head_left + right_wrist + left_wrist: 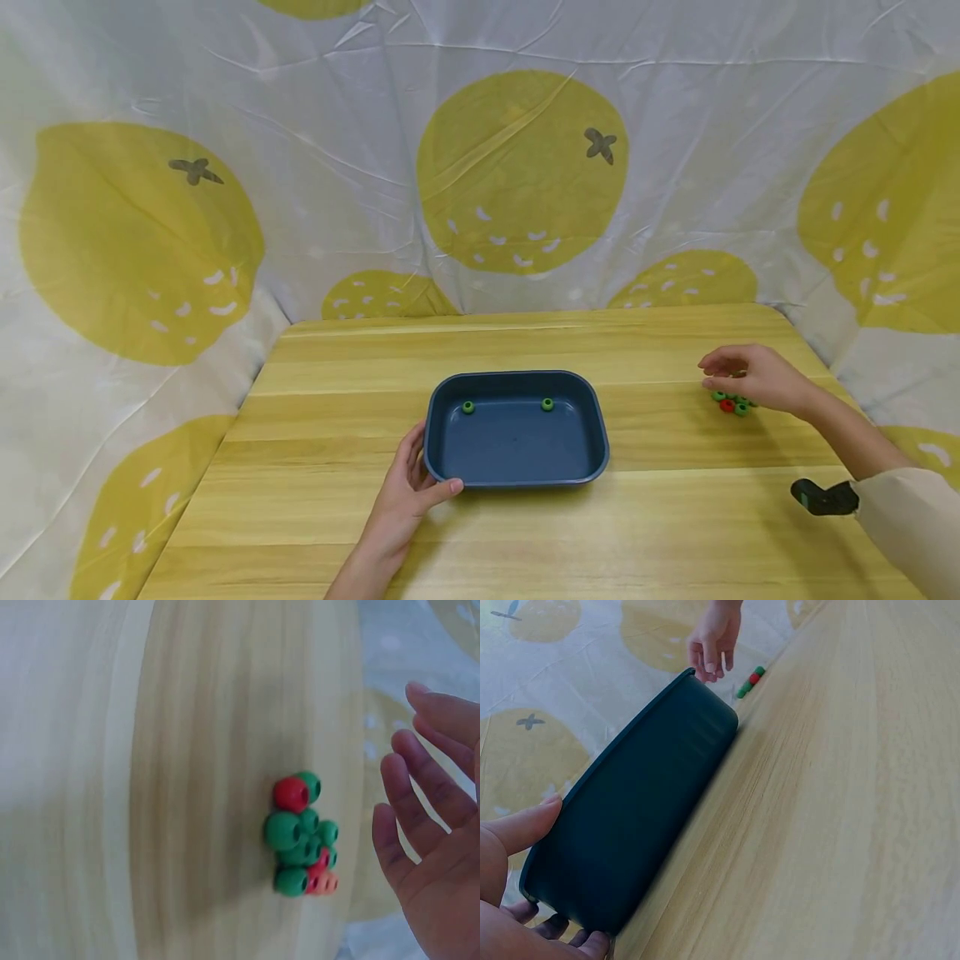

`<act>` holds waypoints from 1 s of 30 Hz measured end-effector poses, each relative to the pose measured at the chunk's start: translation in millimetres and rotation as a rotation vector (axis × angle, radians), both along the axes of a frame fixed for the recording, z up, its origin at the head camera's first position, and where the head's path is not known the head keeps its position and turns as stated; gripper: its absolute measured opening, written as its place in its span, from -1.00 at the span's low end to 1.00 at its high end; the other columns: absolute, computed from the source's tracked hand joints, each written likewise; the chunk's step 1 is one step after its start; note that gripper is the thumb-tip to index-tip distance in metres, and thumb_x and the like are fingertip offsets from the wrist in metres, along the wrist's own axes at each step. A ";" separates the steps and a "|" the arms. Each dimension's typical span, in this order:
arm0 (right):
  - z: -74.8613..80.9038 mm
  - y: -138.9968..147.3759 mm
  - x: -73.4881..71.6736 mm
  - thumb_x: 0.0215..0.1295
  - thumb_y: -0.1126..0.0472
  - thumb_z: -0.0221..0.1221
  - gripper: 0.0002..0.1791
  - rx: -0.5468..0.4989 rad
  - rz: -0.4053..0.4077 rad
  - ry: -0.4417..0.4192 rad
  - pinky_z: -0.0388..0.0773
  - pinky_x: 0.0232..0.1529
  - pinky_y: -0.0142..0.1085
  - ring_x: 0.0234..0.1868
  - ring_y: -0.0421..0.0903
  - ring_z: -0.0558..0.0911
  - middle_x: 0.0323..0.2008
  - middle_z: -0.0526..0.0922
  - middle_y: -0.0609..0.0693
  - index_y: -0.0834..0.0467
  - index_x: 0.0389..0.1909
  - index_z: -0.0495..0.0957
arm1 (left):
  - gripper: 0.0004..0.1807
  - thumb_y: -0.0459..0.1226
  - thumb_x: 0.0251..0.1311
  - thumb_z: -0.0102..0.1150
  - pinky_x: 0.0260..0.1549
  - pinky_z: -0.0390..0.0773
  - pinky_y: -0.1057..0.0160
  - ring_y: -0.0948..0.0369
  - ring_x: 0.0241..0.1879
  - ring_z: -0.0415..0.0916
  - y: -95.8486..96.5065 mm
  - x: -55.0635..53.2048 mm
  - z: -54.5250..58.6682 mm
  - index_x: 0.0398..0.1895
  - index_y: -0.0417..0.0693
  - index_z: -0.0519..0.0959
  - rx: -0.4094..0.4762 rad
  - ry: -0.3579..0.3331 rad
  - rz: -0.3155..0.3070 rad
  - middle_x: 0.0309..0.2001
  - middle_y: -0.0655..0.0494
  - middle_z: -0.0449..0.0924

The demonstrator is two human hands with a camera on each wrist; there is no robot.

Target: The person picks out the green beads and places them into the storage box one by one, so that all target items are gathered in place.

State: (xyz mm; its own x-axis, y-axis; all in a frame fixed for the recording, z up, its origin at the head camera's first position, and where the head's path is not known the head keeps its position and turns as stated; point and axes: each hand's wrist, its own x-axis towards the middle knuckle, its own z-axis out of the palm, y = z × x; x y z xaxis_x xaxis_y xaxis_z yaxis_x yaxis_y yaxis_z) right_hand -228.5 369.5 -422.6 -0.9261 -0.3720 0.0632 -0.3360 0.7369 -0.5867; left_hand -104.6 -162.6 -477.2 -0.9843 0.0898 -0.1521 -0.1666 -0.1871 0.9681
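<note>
Centrally in the head view, a blue tray (517,454) sits on the wooden table (675,542), two green beads (547,405) lying near its far wall. The left hand (405,496) grips its lower left corner, thumb against the rim. At the frame's right, the right hand (765,379), its grasp released, hangs over a bead cluster (727,406).

In the left wrist view, the tray slants across the left half, the left hand clasping it at lower left.

In the right wrist view, the bead cluster, mostly green and red, lies right of centre, beside loosely bent, free fingers (420,772).
</note>
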 end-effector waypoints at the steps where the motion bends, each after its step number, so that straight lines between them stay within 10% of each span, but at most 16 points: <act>1: -1.7 3.3 0.6 0.40 0.18 0.35 -0.68 0.001 -0.013 -0.008 0.64 -0.23 -0.32 -0.19 -0.22 0.67 -0.16 0.73 -0.04 0.30 0.04 0.67 | 0.09 -0.47 0.13 0.49 0.45 0.16 0.07 -0.05 0.59 -0.10 -0.1 0.0 0.0 0.64 0.00 0.03 -0.001 0.000 -0.001 0.63 0.01 -0.02; 14: -19.7 44.5 6.3 0.45 0.09 0.31 -0.59 0.014 -0.138 -0.071 0.61 -0.21 -0.31 -0.08 -0.10 0.66 -0.02 0.71 0.16 0.31 0.12 0.64 | 0.09 -0.48 0.13 0.48 0.47 0.08 -0.02 -0.06 0.60 -0.12 0.2 0.5 -0.3 0.64 -0.01 0.03 0.002 0.002 0.002 0.63 0.00 -0.03; 30: -48.3 84.8 19.6 0.44 0.05 0.32 -0.51 0.025 -0.253 -0.099 0.54 -0.28 -0.43 -0.24 -0.47 0.54 -0.09 0.73 0.19 0.40 0.12 0.61 | 0.07 -0.48 0.12 0.48 0.46 0.12 -0.01 -0.07 0.58 -0.07 0.8 1.1 -0.6 0.63 -0.01 0.05 -0.006 0.015 0.003 0.62 0.00 0.00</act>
State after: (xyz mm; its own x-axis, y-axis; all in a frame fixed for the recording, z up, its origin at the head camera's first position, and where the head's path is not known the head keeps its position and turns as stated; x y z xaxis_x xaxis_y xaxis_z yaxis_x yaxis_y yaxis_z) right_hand -209.0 454.3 -470.9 -0.9910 -0.1280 -0.0383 -0.0812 0.8048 -0.5880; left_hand -103.5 -161.8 -477.7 -0.9867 0.0864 -0.1376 -0.1514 -0.1819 0.9716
